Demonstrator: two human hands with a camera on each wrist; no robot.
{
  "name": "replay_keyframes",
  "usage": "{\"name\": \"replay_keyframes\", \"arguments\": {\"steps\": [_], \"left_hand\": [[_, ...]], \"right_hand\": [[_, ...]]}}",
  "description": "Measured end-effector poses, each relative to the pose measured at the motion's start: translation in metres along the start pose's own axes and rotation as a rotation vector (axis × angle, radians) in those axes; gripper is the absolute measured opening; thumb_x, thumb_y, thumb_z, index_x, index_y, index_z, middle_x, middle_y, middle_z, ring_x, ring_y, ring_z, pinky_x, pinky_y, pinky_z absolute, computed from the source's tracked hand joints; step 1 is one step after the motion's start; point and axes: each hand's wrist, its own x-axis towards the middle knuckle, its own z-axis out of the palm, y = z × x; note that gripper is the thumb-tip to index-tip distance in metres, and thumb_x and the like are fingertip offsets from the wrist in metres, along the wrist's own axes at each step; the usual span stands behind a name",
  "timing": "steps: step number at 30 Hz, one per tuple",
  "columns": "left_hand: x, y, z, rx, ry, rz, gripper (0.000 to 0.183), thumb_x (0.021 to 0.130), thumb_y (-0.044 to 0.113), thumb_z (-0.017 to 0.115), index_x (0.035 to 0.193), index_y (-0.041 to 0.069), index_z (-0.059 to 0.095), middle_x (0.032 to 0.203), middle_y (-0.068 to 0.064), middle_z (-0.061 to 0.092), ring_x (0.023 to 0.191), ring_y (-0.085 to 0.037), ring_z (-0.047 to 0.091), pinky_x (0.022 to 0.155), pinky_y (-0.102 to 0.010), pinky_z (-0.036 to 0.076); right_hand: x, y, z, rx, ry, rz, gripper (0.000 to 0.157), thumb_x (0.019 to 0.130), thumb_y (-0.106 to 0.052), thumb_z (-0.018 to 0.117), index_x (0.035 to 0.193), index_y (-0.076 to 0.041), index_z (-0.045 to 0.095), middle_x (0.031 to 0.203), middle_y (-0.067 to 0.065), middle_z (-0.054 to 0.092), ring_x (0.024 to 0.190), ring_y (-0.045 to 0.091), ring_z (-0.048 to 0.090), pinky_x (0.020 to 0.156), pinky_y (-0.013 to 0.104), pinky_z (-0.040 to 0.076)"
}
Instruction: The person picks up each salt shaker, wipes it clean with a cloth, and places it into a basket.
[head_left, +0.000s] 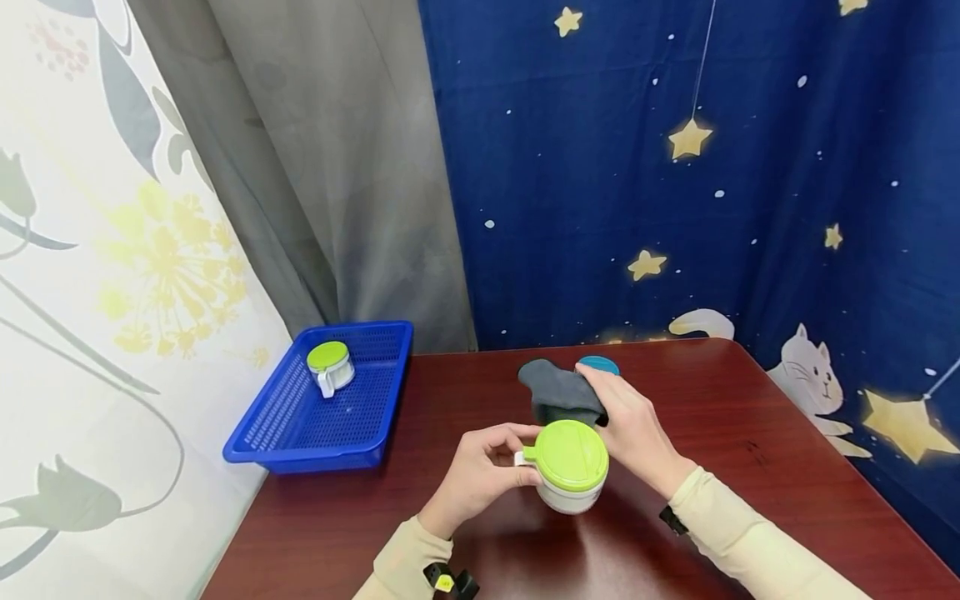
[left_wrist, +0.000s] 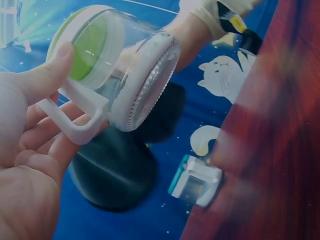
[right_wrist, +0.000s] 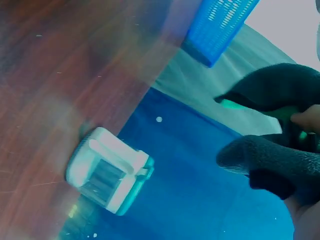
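Note:
My left hand [head_left: 480, 471] grips a clear jar with a green lid [head_left: 572, 457] by its white handle, above the table. In the left wrist view the thumb lies at the lid and the fingers are behind the handle [left_wrist: 80, 117]; the jar is tilted. My right hand [head_left: 633, 421] holds a dark grey cloth [head_left: 561, 390] at the far side of this jar. The cloth hangs in folds, and in the right wrist view it hides most of the fingers. Beyond the right hand stands a similar jar with a blue lid [right_wrist: 107, 172], partly hidden in the head view.
A blue plastic basket [head_left: 318, 457] sits at the table's back left. Inside it stands another green-lidded jar [head_left: 330, 367] with a white handle. The reddish-brown table [head_left: 720, 442] ends at a grey curtain [head_left: 352, 167] and a dark blue star-patterned curtain [head_left: 585, 192].

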Motion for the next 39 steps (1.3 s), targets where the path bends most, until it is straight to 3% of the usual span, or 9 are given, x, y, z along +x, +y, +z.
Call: {"name": "replay_keyframes", "arguments": {"steps": [3, 7, 10, 16, 26, 29, 32, 36, 39], "left_hand": [[0.0, 0.001, 0.002, 0.001, -0.008, -0.039, 0.019, 0.079, 0.002, 0.084, 0.087, 0.005, 0.067, 0.127, -0.008, 0.068, 0.103, -0.03, 0.071, 0.08, -0.04, 0.059], [-0.001, 0.01, 0.004, 0.001, -0.016, -0.039, 0.018, 0.08, 0.0, 0.083, 0.086, 0.002, 0.066, 0.126, -0.009, 0.068, 0.102, -0.029, 0.071, 0.08, -0.04, 0.059], [0.0, 0.016, 0.005, 0.008, -0.036, -0.012, 0.019, 0.08, 0.002, 0.083, 0.086, 0.002, 0.065, 0.124, -0.011, 0.069, 0.102, -0.03, 0.071, 0.08, -0.041, 0.059], [0.001, 0.011, 0.001, 0.006, -0.043, 0.024, 0.019, 0.079, 0.0, 0.083, 0.087, 0.004, 0.067, 0.124, -0.01, 0.069, 0.103, -0.031, 0.07, 0.079, -0.043, 0.059], [0.001, 0.0, -0.015, -0.018, 0.012, 0.014, 0.02, 0.079, 0.004, 0.085, 0.089, 0.005, 0.067, 0.125, -0.012, 0.068, 0.102, -0.034, 0.07, 0.082, -0.042, 0.058], [0.001, -0.003, -0.018, -0.005, 0.014, 0.006, 0.02, 0.079, 0.004, 0.084, 0.089, 0.005, 0.067, 0.124, -0.011, 0.069, 0.1, -0.033, 0.071, 0.081, -0.04, 0.059], [0.0, -0.007, -0.021, 0.019, 0.007, -0.004, 0.021, 0.079, 0.007, 0.085, 0.088, 0.005, 0.067, 0.124, -0.01, 0.069, 0.097, -0.032, 0.071, 0.077, -0.038, 0.06], [-0.001, -0.01, -0.023, 0.039, -0.006, -0.028, 0.023, 0.077, 0.009, 0.087, 0.087, 0.007, 0.067, 0.123, -0.009, 0.069, 0.094, -0.03, 0.072, 0.073, -0.035, 0.06], [-0.001, -0.012, -0.025, 0.034, -0.011, -0.033, 0.023, 0.077, 0.008, 0.087, 0.087, 0.006, 0.066, 0.123, -0.009, 0.069, 0.093, -0.03, 0.071, 0.072, -0.035, 0.06]], "right_hand": [[0.004, -0.001, -0.003, 0.002, 0.053, -0.059, 0.061, 0.09, -0.033, 0.077, 0.143, -0.012, 0.056, 0.137, 0.002, 0.06, 0.122, 0.023, 0.058, 0.095, 0.047, 0.052], [0.008, -0.002, -0.002, -0.01, 0.071, -0.183, 0.043, 0.101, -0.036, 0.062, 0.138, -0.014, 0.061, 0.136, 0.002, 0.062, 0.122, 0.022, 0.06, 0.092, 0.043, 0.055], [0.009, -0.002, -0.001, 0.005, 0.06, -0.261, 0.043, 0.105, -0.039, 0.052, 0.137, -0.012, 0.062, 0.136, 0.006, 0.062, 0.123, 0.024, 0.06, 0.091, 0.04, 0.055], [0.007, 0.001, 0.002, 0.059, 0.02, -0.328, 0.04, 0.106, -0.034, 0.052, 0.137, -0.01, 0.062, 0.137, 0.008, 0.061, 0.123, 0.026, 0.06, 0.095, 0.037, 0.053], [-0.007, 0.01, 0.01, 0.041, -0.058, -0.313, 0.038, 0.107, -0.033, 0.048, 0.138, -0.015, 0.062, 0.138, 0.003, 0.061, 0.125, 0.022, 0.058, 0.092, 0.04, 0.054], [-0.008, 0.011, 0.008, 0.04, -0.053, -0.291, 0.039, 0.099, -0.016, 0.061, 0.138, -0.016, 0.062, 0.138, 0.002, 0.061, 0.125, 0.022, 0.058, 0.094, 0.038, 0.053], [-0.006, 0.011, 0.004, 0.045, -0.041, -0.263, 0.057, 0.084, -0.001, 0.067, 0.138, -0.015, 0.062, 0.138, 0.003, 0.061, 0.124, 0.024, 0.059, 0.095, 0.037, 0.053], [-0.003, 0.012, -0.003, 0.014, -0.025, -0.223, 0.066, 0.077, 0.002, 0.066, 0.141, -0.017, 0.06, 0.14, 0.001, 0.059, 0.123, 0.023, 0.06, 0.087, 0.038, 0.057], [0.001, 0.013, -0.008, -0.01, 0.005, -0.217, 0.07, 0.074, 0.003, 0.059, 0.142, -0.017, 0.059, 0.141, 0.001, 0.058, 0.121, 0.021, 0.06, 0.073, 0.037, 0.059]]}}
